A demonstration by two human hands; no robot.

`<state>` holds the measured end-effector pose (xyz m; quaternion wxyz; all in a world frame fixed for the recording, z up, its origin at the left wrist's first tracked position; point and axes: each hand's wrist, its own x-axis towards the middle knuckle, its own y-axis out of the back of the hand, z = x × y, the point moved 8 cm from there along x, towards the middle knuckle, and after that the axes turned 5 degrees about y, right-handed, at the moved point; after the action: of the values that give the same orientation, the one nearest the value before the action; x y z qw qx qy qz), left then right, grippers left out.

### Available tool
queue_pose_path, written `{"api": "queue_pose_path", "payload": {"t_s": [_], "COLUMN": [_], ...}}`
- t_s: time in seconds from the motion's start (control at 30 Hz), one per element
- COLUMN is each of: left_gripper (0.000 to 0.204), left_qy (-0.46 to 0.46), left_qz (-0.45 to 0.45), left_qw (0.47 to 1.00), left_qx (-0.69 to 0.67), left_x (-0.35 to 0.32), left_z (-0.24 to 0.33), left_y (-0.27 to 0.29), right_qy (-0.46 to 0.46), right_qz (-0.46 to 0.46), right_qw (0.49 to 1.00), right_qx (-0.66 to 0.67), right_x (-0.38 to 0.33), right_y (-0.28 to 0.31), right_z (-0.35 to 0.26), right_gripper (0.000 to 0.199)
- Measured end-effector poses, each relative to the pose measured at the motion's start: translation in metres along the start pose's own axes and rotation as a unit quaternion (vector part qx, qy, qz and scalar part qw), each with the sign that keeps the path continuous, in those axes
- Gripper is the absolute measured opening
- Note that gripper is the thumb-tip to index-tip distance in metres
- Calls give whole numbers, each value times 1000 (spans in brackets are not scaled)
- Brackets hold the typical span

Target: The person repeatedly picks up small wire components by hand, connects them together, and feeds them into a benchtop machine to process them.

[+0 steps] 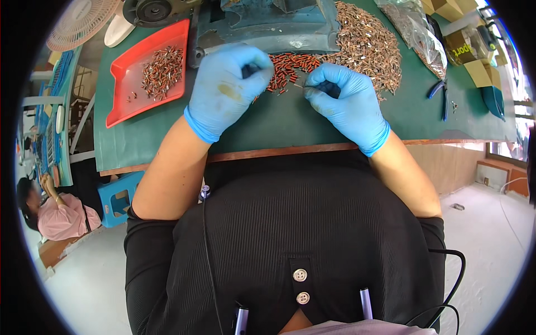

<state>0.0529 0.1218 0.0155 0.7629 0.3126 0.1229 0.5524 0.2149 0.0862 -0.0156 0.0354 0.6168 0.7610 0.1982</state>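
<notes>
A thin piece (298,85) is pinched by the right hand (350,105); whether anything is held by the curled left hand (225,89), near red pieces (285,68), cannot be told.

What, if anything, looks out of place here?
A brownish stain marks the back of the left blue glove, standing out against the blue. Small loose bits lie by the blue pliers, apart from the large heap.

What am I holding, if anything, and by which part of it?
Your right hand seems to pinch a thin pin-like piece by its right end, the other end jutting left. Whether your left hand holds anything can't be told.
</notes>
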Motion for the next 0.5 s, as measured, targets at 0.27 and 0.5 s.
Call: {"api": "queue_pose_path", "payload": {"t_s": [0.27, 0.5], "left_gripper": [8, 8], "left_qy": [-110, -113], "left_qz": [-63, -129], "left_qw": [943, 910], "left_qx": [306, 376], "left_x": [-4, 5], "left_z": [24, 28], "left_y": [-47, -59], "right_qy": [2, -1], "right_qz": [38, 70], "right_qw": [999, 997], "right_qx": [3, 14], "right_x": [-3, -6], "right_y": [5, 11], "right_z": [2, 7], "right_gripper": [10, 10]}}
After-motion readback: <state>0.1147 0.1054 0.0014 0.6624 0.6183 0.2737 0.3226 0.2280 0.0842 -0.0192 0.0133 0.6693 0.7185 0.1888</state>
